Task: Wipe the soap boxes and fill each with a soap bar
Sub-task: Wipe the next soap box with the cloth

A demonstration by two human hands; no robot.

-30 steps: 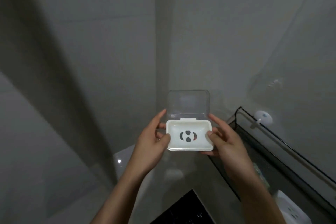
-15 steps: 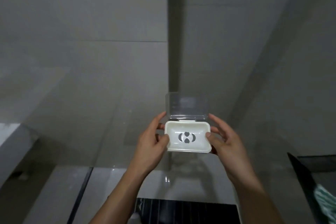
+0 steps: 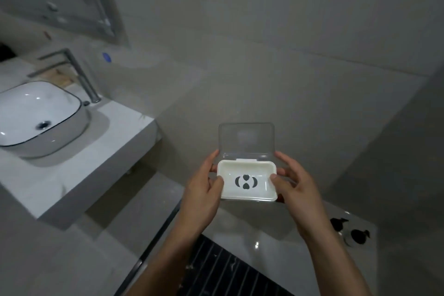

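soap box [image 3: 247, 181] open, empty, no soap bar | left hand [image 3: 204, 190] and right hand [image 3: 295, 187] fingers curled, gripping its ends | wiping state unclear; filling remains

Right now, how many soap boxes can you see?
1. The soap box is held up between the left hand and right hand, its clear lid open and its white tray empty. Others may be outside the frame.

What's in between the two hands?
The head view shows the white soap box between the left hand and the right hand. Each holds one end. Its clear lid stands open, and no soap is inside.
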